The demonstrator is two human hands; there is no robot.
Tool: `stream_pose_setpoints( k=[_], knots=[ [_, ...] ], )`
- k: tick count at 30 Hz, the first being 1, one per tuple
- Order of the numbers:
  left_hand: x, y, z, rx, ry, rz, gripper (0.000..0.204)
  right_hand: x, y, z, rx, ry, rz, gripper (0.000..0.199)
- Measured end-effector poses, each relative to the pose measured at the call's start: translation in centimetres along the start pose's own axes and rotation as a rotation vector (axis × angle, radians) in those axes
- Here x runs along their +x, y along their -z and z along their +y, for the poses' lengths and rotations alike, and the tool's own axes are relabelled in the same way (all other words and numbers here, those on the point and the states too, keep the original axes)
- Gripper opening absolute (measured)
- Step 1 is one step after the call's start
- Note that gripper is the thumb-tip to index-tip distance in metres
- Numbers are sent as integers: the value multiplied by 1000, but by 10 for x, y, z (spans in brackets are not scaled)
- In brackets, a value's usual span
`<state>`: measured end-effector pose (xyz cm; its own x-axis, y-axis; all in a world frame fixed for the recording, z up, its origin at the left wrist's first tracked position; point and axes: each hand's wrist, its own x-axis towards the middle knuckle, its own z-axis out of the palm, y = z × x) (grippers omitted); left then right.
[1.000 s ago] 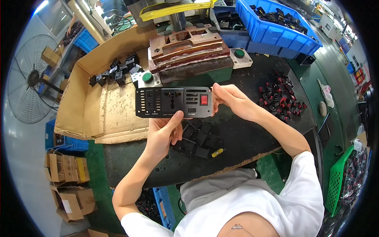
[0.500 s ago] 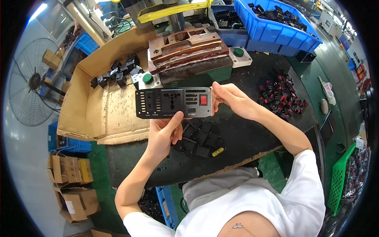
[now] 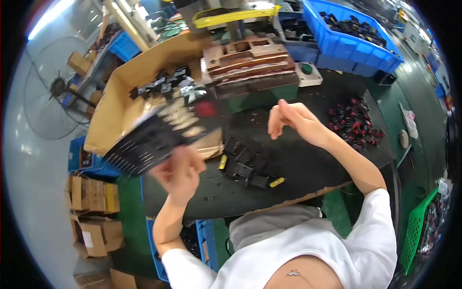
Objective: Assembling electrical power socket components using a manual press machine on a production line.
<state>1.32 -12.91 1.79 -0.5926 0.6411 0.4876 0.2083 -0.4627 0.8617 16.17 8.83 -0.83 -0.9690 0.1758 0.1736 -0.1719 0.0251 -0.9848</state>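
My left hand (image 3: 180, 171) grips the lower edge of a black socket panel (image 3: 149, 142) with slots and a red rocker switch, smeared by motion. The panel tilts over the front of a cardboard tray (image 3: 103, 113) on the left. To the right, my right hand (image 3: 298, 123) hovers over the dark table with loosely bent fingers, thumb apart, holding nothing. Below and between the hands lies a group of black plastic socket parts (image 3: 245, 166), with a yellow piece (image 3: 277, 182) at its edge. More black parts (image 3: 168, 82) sit at the back of the tray.
A press fixture with a brown block (image 3: 250, 62) stands at the back, a green button (image 3: 306, 69) beside it. On the right is a heap of red and black switches (image 3: 356, 125). A blue bin (image 3: 353, 41) holds black parts. Cardboard boxes (image 3: 91, 195) stand left of the table.
The panel has swung left and tilted, carried by my left hand. My right hand has let go of its right end. The whole view has shifted slightly.
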Motion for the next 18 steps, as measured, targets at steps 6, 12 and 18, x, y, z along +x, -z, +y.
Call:
stream_pose_setpoints(
  k=[6, 12, 18],
  knots=[
    [-28, 88, 95, -371, -941, 394, 47, 0, 1, 0, 4, -6, 27, 61],
    [-84, 103, 31, -348, -605, 903, 50, 4, 1, 4, -41, 7, 44, 59],
    [-111, 92, 6, -354, -468, 861, 36, -4, -13, -29, -165, 191, 64, 28]
  ],
)
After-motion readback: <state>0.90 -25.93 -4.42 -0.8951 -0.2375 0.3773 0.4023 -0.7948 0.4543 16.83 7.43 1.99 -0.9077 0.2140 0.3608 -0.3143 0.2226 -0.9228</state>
